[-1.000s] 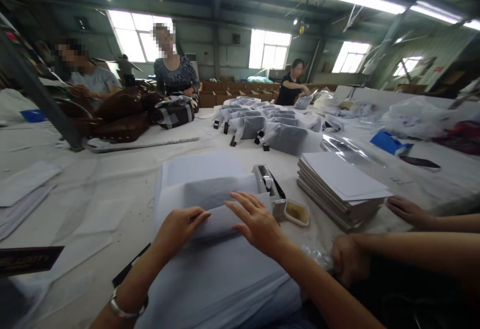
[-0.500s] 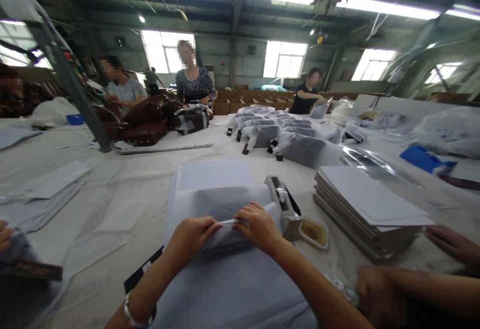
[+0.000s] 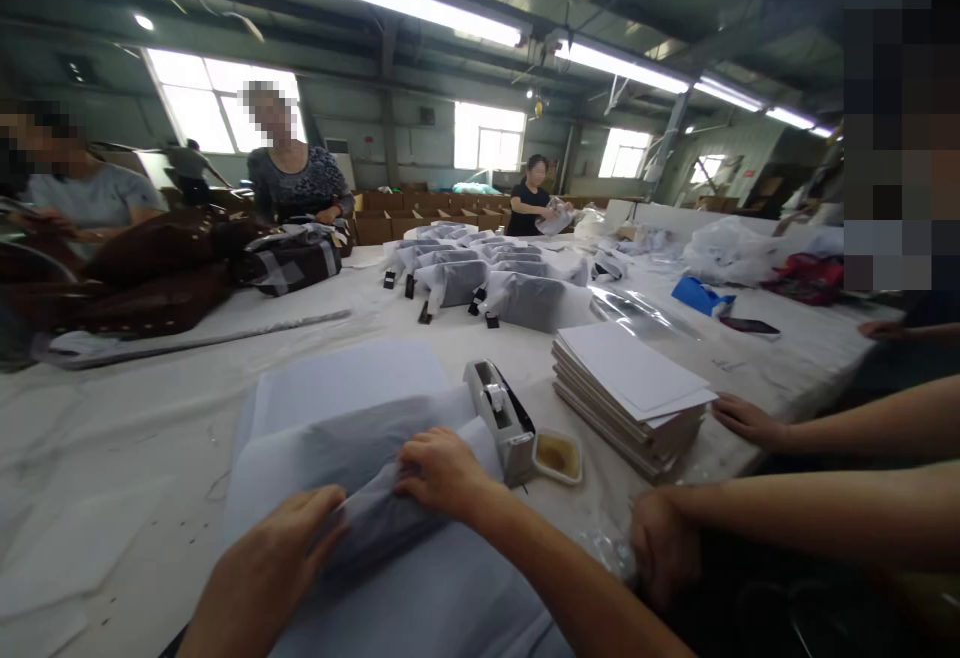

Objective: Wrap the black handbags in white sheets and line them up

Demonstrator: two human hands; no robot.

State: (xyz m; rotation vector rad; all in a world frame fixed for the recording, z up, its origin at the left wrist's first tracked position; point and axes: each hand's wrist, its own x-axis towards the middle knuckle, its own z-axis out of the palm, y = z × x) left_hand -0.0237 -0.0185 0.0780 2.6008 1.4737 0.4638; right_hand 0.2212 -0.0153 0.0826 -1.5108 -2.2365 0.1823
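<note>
A sheet of thin white tissue paper (image 3: pixel 379 503) lies in front of me, wrapped over something dark that shows through as grey. My left hand (image 3: pixel 289 548) pinches the folded edge of the paper between thumb and fingers. Farther right along that same fold, my right hand (image 3: pixel 442 473) grips the paper with bent fingers. A grey tape dispenser (image 3: pixel 514 443) stands just beyond my right hand. Beside it sits a small white dish (image 3: pixel 558 456) with something yellowish-brown inside. More flat white sheets (image 3: pixel 345 378) lie beneath and behind the wrapped thing.
A stack of white boards (image 3: pixel 630 368) stands to the right. Another person's hand (image 3: pixel 742 420) and fist (image 3: pixel 664 543) rest near it. Several paper-wrapped bundles (image 3: pixel 532 300) with black tags fill the table ahead. Brown bags (image 3: pixel 157 278) lie at left, with co-workers behind.
My view has swung right, so the table's things appear farther left. My left hand has come nearer to me, and the gap between my hands along the fold is wider.
</note>
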